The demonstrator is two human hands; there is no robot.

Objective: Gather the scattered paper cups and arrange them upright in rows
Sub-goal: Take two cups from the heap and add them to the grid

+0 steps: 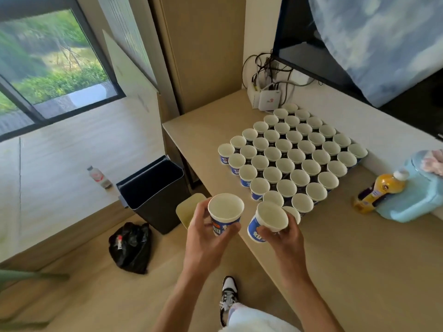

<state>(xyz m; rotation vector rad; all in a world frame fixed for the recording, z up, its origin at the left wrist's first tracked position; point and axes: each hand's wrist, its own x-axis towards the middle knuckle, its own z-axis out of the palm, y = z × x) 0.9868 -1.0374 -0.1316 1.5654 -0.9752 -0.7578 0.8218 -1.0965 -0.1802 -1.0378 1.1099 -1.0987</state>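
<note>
Several blue-and-white paper cups point(293, 154) stand upright in tight rows on the beige table point(347, 248). My left hand point(203, 232) grips one empty cup point(225, 213) upright, held off the table's left edge. My right hand point(286, 238) grips a second cup point(268, 221), tilted slightly left, just above the near corner of the block of cups. Another cup point(293, 213) stands partly hidden behind that hand.
A black bin point(153, 190) stands on the floor beside the table, with a black bag point(130, 246) and a plastic bottle point(98, 177) nearby. An orange juice bottle point(381, 189) lies against a light-blue jug point(412, 197) at the right. A router with cables point(267, 99) sits at the back.
</note>
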